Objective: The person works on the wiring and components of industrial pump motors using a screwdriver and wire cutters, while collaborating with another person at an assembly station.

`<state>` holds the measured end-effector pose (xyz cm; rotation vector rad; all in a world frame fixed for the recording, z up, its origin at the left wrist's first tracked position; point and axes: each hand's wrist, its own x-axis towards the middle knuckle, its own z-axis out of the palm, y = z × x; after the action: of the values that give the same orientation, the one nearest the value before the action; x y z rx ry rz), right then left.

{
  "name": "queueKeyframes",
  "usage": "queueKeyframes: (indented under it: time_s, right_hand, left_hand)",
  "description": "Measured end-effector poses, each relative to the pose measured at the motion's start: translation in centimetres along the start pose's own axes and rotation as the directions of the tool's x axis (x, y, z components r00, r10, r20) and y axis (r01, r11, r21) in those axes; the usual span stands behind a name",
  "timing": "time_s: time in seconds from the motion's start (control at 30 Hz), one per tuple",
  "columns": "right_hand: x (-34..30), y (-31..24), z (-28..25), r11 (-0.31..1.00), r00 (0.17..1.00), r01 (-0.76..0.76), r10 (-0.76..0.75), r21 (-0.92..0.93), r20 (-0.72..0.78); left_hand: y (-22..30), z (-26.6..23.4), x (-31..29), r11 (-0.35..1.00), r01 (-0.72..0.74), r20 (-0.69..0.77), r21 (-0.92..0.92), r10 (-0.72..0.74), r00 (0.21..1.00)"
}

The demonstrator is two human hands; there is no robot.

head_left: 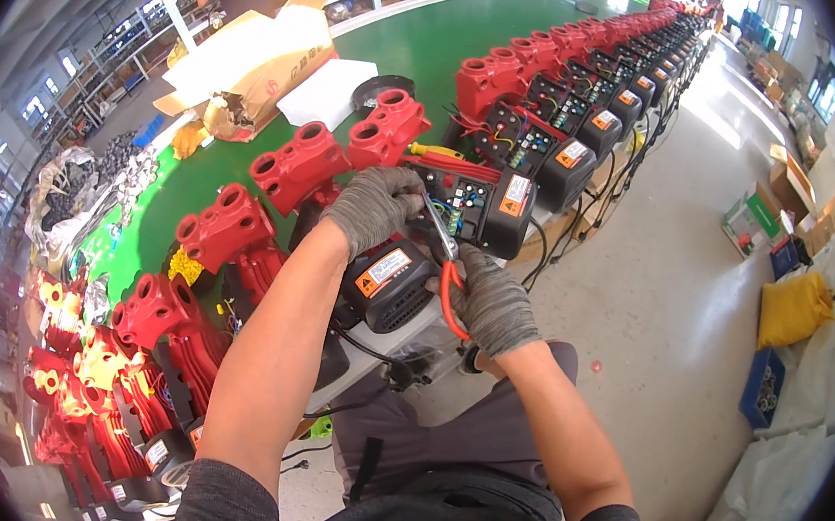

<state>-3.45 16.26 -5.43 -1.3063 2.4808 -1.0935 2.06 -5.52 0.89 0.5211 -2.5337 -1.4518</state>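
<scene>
My right hand, in a grey knit glove, is closed round the red handles of a pair of pliers. Their metal jaws point up and left, over the open electronics bay of a machine whose circuit board and thin wires show. My left hand, gloved alike, rests at the board's left edge with its fingers pinched near the plier tips; what they hold is hidden. Beside the board sits the machine's black end housing with an orange-and-white label. Another labelled black housing lies below my hands.
Red metal machine bodies line the green bench far into the distance. A yellow-handled screwdriver lies just beyond my left hand. An open cardboard box and white block stand behind. Black cables hang off the bench edge.
</scene>
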Motion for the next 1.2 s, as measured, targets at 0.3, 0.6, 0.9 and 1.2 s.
queueKeyframes:
  time_s: [0.3,0.6,0.9,1.2]
  right_hand:
    - [0.1,0.8,0.4,0.999,0.999,0.045,-0.046,-0.020,-0.021]
    - [-0.3,0.0,1.8,0.966,0.994,-0.094,0.106,0.243,-0.037]
    - [-0.4,-0.3,3.5,0.714,0.982,-0.153,0.188,0.683,0.024]
    - [-1.1,-1.2,4.4,0.855,0.967,-0.127,0.220,0.502,-0.131]
  left_hand:
    - [1.4,0.1,-0.6,0.996,0.051,0.043,0.078,-0.054,0.998]
    - [1.4,-0.1,-0.5,0.999,-0.021,0.145,0.038,0.015,0.989]
    - [1.9,0.2,-0.4,0.994,0.022,0.104,0.104,-0.033,0.994]
    - [1.3,0.8,-0.2,0.990,-0.024,0.048,0.137,0.018,0.999]
